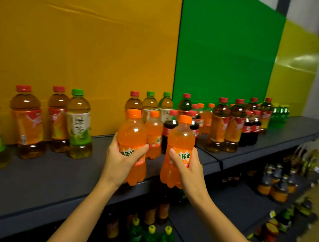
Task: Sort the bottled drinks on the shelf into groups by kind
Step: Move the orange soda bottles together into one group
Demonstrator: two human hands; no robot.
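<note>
Gripping one orange soda apiece, the left hand (pixel 119 159) wrapped soda one (pixel 133 136) and the right hand (pixel 190 167) wrapped soda two (pixel 179 140), both lifted over the shelf (pixel 63 178) edge. Their labels read "年达". A third orange soda (pixel 154 132) stood just behind. Left, a green-capped tea (pixel 80 125) read "绿茶" beside two red-capped teas (pixel 28 123).

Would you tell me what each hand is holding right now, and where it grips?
Each holds an orange soda bottle around its labelled middle: the left hand one bottle, the right hand another.
</note>
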